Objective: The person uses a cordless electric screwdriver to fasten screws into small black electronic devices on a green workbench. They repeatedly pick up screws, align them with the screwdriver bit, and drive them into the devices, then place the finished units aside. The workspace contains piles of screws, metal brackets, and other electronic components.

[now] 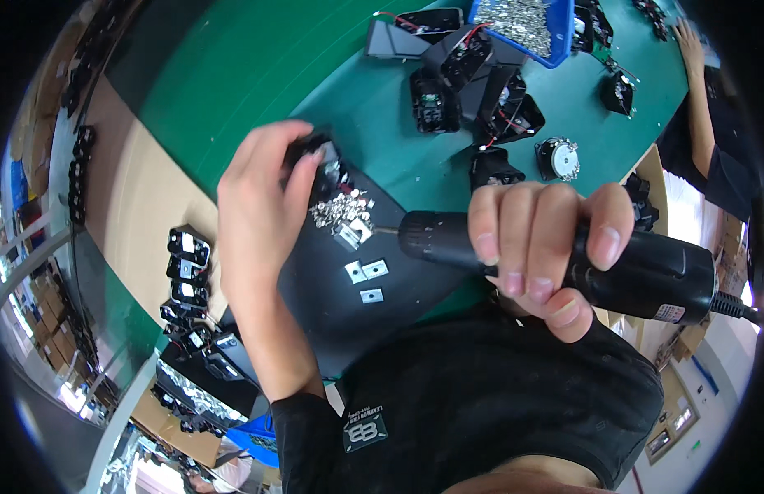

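My right hand [551, 239] grips a black corded electric screwdriver [654, 276], held almost level. Its thin bit points left and ends by a heap of small silver screws [341, 207]. At the far edge of the black mat [332, 321], my left hand [262, 198] has its thumb and fingers closed around a black plastic housing [328, 160]. That hand is slightly blurred and hides part of the housing. Several small metal plates [373, 269], each with a dark hole, lie on the mat nearer to me than the screws.
Several black housings [435, 103] with wires sit at the back, beside a blue bin [560, 51] of small metal parts. A round silver motor-like part [559, 158] stands on the green table. More black units [188, 267] line the left. Another person's arm [701, 123] reaches in far right.
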Demonstrator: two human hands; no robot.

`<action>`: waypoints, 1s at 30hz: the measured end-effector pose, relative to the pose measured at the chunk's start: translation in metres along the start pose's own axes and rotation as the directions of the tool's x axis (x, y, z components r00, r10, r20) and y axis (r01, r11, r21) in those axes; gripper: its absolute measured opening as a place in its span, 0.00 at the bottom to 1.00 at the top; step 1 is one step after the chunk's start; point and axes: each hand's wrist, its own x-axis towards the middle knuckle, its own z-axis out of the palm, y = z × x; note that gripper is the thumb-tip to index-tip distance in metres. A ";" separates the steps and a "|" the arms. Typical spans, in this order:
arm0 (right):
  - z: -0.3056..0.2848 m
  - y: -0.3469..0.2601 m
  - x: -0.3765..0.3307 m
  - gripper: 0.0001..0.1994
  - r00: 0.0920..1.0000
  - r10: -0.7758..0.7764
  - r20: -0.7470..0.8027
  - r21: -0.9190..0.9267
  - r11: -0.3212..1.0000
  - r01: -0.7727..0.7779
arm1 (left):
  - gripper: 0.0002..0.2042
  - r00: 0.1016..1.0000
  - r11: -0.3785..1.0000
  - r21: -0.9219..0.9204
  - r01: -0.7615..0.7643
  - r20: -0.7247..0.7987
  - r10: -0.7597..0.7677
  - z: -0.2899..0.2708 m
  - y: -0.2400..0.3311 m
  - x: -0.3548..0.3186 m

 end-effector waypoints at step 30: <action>0.061 0.013 -0.001 0.17 0.996 0.060 -0.066 0.274 0.961 -0.040 | 0.10 0.910 0.990 -0.075 -0.119 -0.407 0.078 0.021 0.002 -0.137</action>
